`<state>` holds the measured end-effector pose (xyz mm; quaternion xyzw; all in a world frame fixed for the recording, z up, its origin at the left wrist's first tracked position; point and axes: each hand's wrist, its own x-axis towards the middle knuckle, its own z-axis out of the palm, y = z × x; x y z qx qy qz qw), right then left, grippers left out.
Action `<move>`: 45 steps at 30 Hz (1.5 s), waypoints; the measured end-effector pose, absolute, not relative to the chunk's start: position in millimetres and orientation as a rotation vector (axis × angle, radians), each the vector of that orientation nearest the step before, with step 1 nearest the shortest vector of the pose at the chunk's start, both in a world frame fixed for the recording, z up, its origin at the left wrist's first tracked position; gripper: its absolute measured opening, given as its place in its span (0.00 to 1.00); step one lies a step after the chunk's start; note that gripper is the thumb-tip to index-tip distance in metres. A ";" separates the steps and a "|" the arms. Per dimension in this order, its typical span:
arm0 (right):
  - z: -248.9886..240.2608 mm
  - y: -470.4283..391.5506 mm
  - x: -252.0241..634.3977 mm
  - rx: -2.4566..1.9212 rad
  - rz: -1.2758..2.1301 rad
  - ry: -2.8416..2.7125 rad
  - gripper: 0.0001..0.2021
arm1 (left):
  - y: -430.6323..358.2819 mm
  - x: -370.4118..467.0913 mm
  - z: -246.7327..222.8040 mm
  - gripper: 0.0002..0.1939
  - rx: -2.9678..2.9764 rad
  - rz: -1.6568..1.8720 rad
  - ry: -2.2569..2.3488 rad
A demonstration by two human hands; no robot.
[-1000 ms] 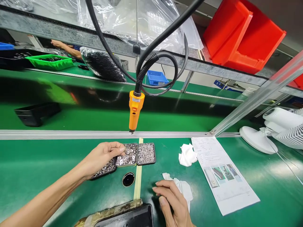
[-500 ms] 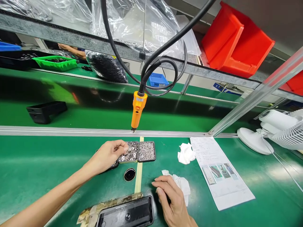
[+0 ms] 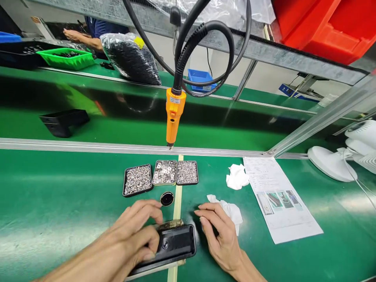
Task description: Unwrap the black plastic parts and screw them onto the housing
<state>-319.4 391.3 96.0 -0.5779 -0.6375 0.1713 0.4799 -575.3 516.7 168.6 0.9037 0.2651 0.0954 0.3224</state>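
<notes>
My left hand [image 3: 133,237] rests on the left end of a black plastic housing [image 3: 173,246] lying on a taped fixture at the near edge, thumb and fingertips pinched close to a round hole in it. My right hand [image 3: 219,237] lies flat on the green mat just right of the housing, fingers apart, holding nothing. Beyond the hands stand three small trays of metal hardware: screws [image 3: 137,179], washers [image 3: 165,172], and small nuts [image 3: 187,172]. A small black round dish [image 3: 167,198] sits between the trays and the housing.
An orange electric screwdriver [image 3: 172,119] hangs on a black cable above the trays. White wipes [image 3: 236,176] and a printed instruction sheet [image 3: 279,197] lie to the right, a white fan [image 3: 343,154] beyond. Another black housing [image 3: 63,121] rides the conveyor. A co-worker's hands [image 3: 73,36] work far left.
My left hand has left the washer tray and come back onto the black housing. The view has tilted down, bringing the housing fully into sight. My right hand has hardly moved.
</notes>
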 end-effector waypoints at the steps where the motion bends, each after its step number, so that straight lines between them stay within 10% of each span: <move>1: 95.8 391.1 -320.2 -1.416 0.413 -1.560 0.14 | 509.7 -575.5 162.8 0.10 2.481 0.285 0.680; 19: 99.1 393.5 -318.7 -1.416 0.345 -1.549 0.14 | 501.2 -617.3 121.3 0.27 2.843 0.621 0.487; 41: 176.5 471.7 -316.1 -1.392 0.278 -1.551 0.13 | 627.1 -614.9 114.5 0.12 2.617 0.584 1.102; 45: 194.6 549.2 -326.0 -1.403 0.240 -1.376 0.27 | 632.7 -596.3 96.8 0.08 2.568 0.557 1.115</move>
